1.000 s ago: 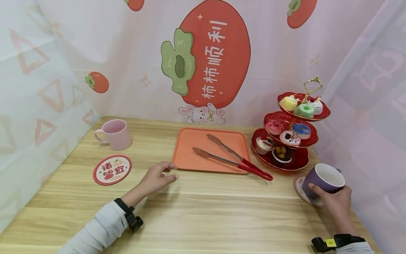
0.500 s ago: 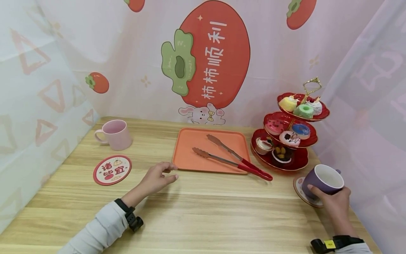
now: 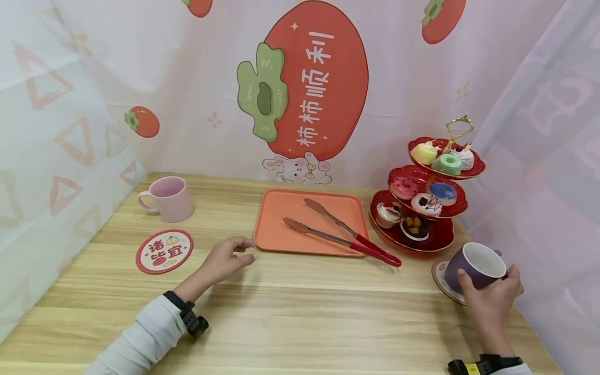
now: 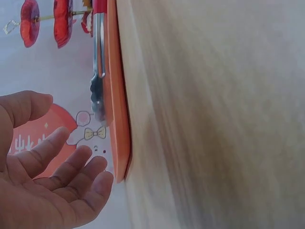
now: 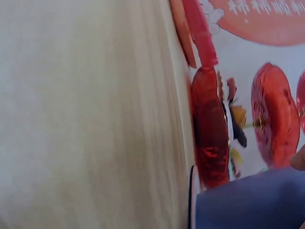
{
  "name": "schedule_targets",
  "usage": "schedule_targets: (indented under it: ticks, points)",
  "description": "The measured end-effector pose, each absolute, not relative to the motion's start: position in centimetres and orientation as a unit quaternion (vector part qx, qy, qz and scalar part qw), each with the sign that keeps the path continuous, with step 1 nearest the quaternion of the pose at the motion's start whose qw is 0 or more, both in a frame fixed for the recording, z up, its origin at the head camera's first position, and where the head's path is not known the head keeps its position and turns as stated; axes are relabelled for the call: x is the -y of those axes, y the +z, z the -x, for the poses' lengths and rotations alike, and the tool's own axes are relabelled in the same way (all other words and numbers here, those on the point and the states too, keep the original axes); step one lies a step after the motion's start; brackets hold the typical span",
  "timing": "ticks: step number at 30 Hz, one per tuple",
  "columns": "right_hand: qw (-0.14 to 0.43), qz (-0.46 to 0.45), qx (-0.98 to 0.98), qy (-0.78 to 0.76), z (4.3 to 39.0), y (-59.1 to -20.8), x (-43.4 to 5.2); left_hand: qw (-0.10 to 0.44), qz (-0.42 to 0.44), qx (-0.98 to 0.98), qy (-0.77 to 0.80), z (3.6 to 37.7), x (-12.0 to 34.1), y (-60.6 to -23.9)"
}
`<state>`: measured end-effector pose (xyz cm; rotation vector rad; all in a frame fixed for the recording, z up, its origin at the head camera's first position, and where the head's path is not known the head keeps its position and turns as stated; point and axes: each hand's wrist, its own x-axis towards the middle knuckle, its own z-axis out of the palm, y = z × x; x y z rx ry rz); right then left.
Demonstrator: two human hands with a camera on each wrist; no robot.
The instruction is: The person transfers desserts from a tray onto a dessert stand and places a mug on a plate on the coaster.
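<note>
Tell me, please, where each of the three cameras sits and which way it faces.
Head: worn on the head, looking forward and down over the wooden table; both forearms show, right hand holding the purple mug.
Left wrist: looks along the table past the left hand to the orange tray.
Right wrist: looks along the table at the red dessert stand; a fingertip shows.
Shared: both wrist views show the tray's edge and the stand.

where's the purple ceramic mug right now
In the head view the purple ceramic mug sits at the table's right edge, gripped by the right hand over a round coaster, just in front of the red three-tier dessert stand.
</note>
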<state>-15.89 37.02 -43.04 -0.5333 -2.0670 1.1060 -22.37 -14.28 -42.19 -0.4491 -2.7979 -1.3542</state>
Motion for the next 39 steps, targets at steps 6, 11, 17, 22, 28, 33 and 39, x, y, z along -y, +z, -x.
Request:
schedule_targets:
  ticks: [6, 11, 17, 22, 28, 33, 39]
  points:
    - [0.447, 0.085, 0.819, 0.351, 15.1, -42.8, -35.4, 0.001, 0.133, 0.896, -0.425, 22.7, 15.4, -41.8]
    - [0.468, -0.025, 0.826, 0.313, 15.4, -42.9, -34.2, -0.006, 0.110, 0.901, -0.419, 23.1, 16.7, -41.4]
    - [0.377, -0.068, 0.872, 0.305, 15.4, -41.9, -32.2, -0.003, 0.084, 0.921, -0.381, 23.6, 18.6, -40.9]
    - [0.279, -0.091, 0.904, 0.312, 15.3, -40.7, -30.4, 0.012, 0.065, 0.932, -0.356, 23.9, 20.2, -40.8]
    - [0.209, -0.128, 0.921, 0.303, 15.1, -40.1, -28.5, 0.016, 0.046, 0.940, -0.339, 24.4, 22.1, -40.9]
    - [0.174, -0.173, 0.923, 0.295, 14.9, -40.2, -27.5, 0.005, 0.032, 0.944, -0.329, 24.5, 23.4, -40.7]
    - [0.168, -0.238, 0.913, 0.286, 15.0, -40.2, -26.6, -0.018, 0.039, 0.949, -0.312, 24.8, 25.2, -40.6]
